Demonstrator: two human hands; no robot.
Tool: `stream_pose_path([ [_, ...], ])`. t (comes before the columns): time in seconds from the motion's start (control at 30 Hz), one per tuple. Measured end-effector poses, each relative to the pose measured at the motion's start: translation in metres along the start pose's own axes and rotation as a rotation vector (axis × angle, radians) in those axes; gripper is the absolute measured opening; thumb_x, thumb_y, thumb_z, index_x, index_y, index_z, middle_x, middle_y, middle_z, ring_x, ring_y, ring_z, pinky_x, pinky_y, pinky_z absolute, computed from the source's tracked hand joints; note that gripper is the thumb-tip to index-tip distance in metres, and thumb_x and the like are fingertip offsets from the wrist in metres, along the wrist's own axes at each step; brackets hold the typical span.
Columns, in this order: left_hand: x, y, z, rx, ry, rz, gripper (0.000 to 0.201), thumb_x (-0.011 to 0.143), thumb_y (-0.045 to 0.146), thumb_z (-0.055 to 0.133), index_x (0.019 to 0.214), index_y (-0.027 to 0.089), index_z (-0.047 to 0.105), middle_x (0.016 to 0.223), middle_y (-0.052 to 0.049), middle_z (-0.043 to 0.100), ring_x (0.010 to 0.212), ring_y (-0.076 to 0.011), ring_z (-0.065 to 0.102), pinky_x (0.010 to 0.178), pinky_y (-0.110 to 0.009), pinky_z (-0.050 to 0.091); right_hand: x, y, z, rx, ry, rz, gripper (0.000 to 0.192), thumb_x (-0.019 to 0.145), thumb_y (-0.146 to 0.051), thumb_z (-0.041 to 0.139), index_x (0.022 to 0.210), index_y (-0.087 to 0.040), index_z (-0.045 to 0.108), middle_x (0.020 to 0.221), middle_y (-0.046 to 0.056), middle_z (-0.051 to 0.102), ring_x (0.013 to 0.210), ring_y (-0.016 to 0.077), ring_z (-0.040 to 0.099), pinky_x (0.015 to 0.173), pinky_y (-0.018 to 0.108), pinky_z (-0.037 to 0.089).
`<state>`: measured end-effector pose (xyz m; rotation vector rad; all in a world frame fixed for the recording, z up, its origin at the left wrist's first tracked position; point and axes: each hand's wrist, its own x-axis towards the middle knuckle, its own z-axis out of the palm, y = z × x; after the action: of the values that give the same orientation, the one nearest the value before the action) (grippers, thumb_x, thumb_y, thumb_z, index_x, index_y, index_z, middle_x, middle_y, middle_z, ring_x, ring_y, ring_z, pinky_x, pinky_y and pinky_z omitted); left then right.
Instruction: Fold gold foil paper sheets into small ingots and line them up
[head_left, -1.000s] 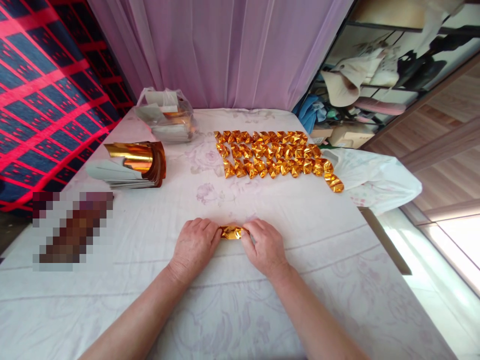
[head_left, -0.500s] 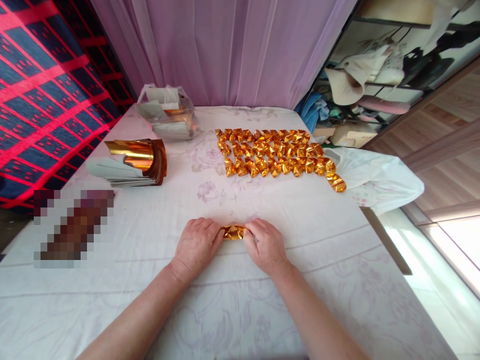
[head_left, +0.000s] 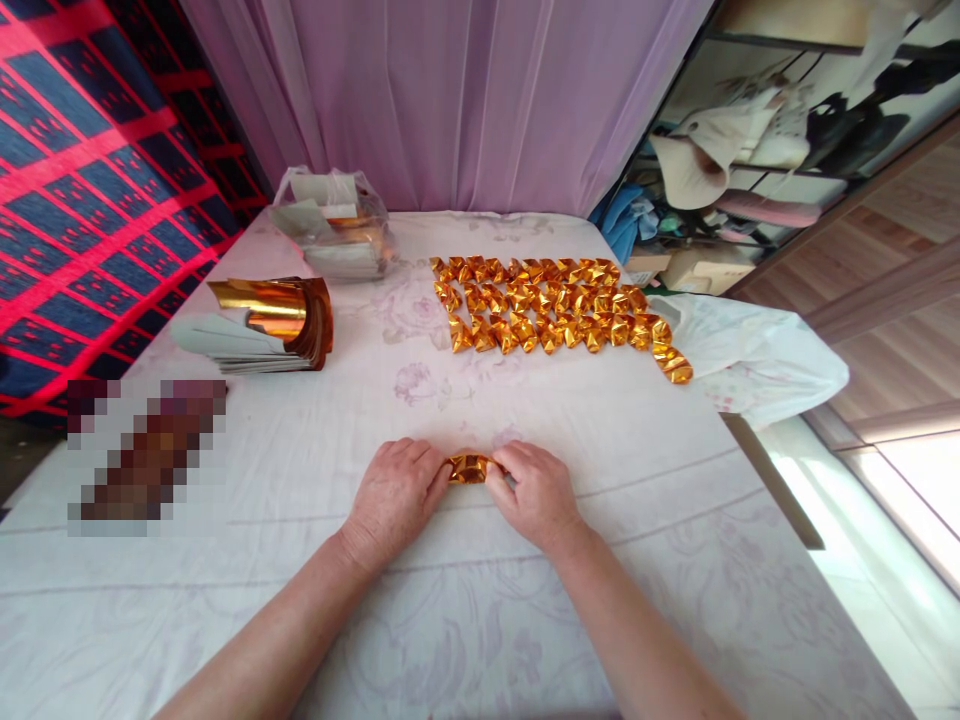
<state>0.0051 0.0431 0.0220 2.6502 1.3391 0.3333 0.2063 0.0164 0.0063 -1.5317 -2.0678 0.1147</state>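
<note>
While both hands sit low in the middle of the white floral sheet, everything else is spread out around them, so going left to right: a red and dark blue checked cloth hangs at the far left edge. Just inside it there's a pixelated patch on the sheet, can't tell what's under it. Behind that, a stack of paper sheets with shiny gold foil faces curls up at one end, and further back a clear plastic bag holds more of the same sort of paper.

Front and centre, the left hand and the right hand are pinched onto opposite ends of one small folded gold piece, fingers closed on it, with the piece resting right on the sheet between them (only its middle shows, the ends are hidden under the fingertips). Nothing lies between the hands and the rest of the stuff.

Further back and a bit right, a big batch of finished gold pieces lies in neat rows, well apart from the hands. Just beside its right end is a white plastic bag hanging over the edge. A purple curtain runs along the back, and cluttered shelves fill the far right.
</note>
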Motion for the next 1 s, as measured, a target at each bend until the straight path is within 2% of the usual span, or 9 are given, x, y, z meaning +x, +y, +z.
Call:
stream_pose_path([
  [0.33, 0.0004, -0.0009, -0.0033, -0.022, -0.029, 0.055, 0.026, 0.099, 0.025, 0.045, 0.079, 0.019, 0.061, 0.077, -0.004, 0.063, 0.075, -0.0215, 0.058, 0.071, -0.036, 0.041, -0.0006, -0.0018, 0.0014, -0.023, 0.014, 0.023, 0.023, 0.087, -0.016, 0.047, 0.066, -0.021, 0.053, 0.063, -0.001, 0.058, 0.061, 0.0136, 0.053, 0.061, 0.028, 0.034],
  [1.0, 0.0008, -0.0043, -0.0049, -0.067, -0.007, -0.034, 0.029, 0.098, 0.029, 0.046, 0.079, 0.019, 0.064, 0.075, -0.003, 0.065, 0.074, -0.0207, 0.058, 0.071, -0.036, 0.039, -0.0012, -0.0028, -0.0018, 0.045, 0.012, 0.005, 0.027, 0.091, -0.020, 0.045, 0.066, -0.022, 0.052, 0.064, 0.000, 0.057, 0.063, 0.0141, 0.053, 0.063, 0.028, 0.035],
])
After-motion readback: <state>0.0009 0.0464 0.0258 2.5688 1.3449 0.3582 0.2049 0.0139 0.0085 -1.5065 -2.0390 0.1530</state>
